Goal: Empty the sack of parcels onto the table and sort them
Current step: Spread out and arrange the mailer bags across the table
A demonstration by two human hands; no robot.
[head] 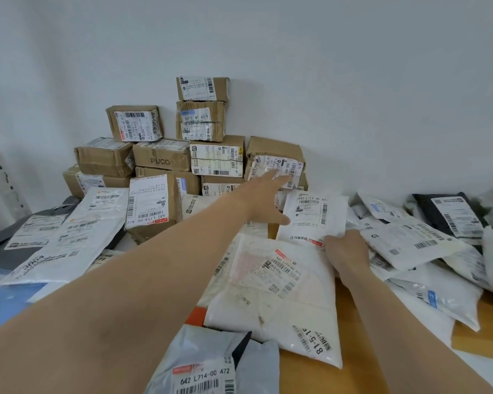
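A white flat parcel (315, 214) with a printed label leans against the foot of the stacked brown boxes (165, 160). My right hand (346, 253) grips its lower edge with curled fingers. My left hand (264, 196) reaches forward with straight fingers that touch the label of the rightmost brown box (276, 155); its thumb lies along the white parcel's left edge. A large white bag parcel (271, 302) lies flat just in front of both hands. No sack is in view.
Brown boxes are stacked against the white wall. White and grey mailers (66, 237) spread at the left, a heap of white and black bags (427, 240) at the right. A grey parcel (211, 365) lies nearest me on the wooden table (305, 376).
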